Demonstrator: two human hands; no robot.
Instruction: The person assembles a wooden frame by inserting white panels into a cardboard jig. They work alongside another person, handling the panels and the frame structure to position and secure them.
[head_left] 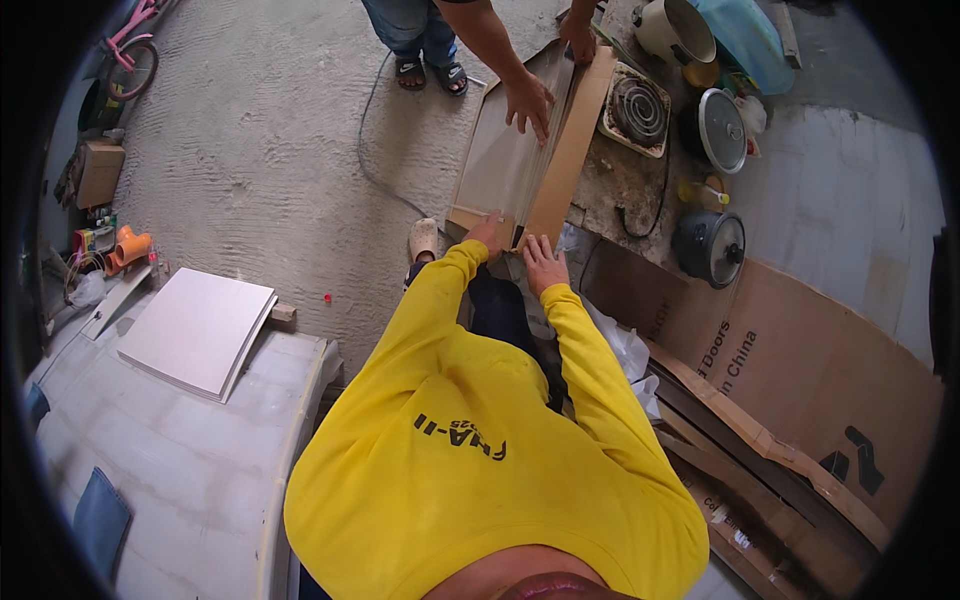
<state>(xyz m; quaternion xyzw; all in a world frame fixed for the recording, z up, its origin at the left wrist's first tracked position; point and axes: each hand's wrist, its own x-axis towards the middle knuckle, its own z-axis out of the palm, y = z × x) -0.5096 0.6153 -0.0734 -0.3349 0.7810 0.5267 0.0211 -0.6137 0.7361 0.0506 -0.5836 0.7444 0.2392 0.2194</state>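
Observation:
A long, flat cardboard carton (570, 150) lies at a slant in front of me, with a smooth grey-brown panel (490, 140) showing inside its raised cardboard sides. At the near end, my left hand (485, 236) is closed on the left corner of the carton. My right hand (543, 266) grips the near edge of its right side, fingers over the cardboard. Another person's hand (529, 106) rests spread on the panel, and that person's other hand (578, 42) is at the far corner. What my fingertips press underneath is hidden.
At right, a worn table holds an electric coil stove (636, 110), a lidded pot (708, 248) and other pots. Large cardboard sheets (780, 370) lie lower right. White boards (200, 330) are stacked on a pale surface at left. A cable (368, 160) crosses the rough floor.

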